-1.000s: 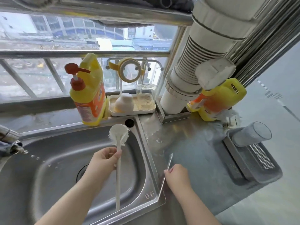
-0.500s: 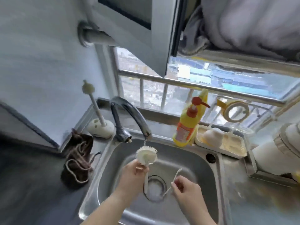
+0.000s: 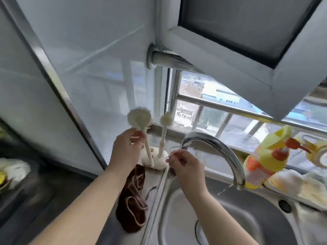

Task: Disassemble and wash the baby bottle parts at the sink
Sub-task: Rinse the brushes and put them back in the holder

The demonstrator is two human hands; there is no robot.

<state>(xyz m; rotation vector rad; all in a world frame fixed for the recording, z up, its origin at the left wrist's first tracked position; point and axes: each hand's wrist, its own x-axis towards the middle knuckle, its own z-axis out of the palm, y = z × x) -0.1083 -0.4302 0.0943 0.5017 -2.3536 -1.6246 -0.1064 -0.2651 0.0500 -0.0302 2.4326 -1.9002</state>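
Nearby, brown cloth (image 3: 131,200) beside sink (image 3: 230,218), faucet (image 3: 217,152) arching over

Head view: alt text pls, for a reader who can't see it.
Left hand lowers a white bottle brush into a white stand beside the sink; right hand pinches a thin straw brush near the faucet.

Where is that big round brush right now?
The big round brush is in the left hand, its handle reaching the white holder beside the sink's left corner.
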